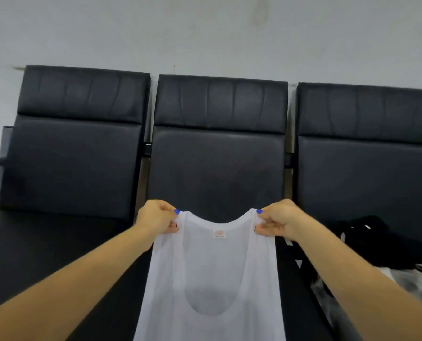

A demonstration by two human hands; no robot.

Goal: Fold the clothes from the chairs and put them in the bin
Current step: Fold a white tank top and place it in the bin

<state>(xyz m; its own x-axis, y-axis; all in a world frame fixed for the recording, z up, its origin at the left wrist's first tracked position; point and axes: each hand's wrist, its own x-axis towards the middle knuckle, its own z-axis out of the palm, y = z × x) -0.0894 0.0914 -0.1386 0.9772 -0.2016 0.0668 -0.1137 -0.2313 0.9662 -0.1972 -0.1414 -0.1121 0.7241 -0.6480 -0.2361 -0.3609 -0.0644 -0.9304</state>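
Observation:
A thin white tank top [212, 274] hangs in front of the middle black chair [217, 156], its small neck label facing me. My left hand [157, 217] pinches its left shoulder strap and my right hand [277, 221] pinches the right strap, holding the top spread at chest height. Its lower hem runs out of the bottom of the view. No bin is in sight.
Three black padded chairs stand in a row against a grey wall: the left chair [77, 148], the middle one and the right chair [365, 153]. On the right seat lie a crumpled black garment [372, 239] and some pale grey fabric [416, 289].

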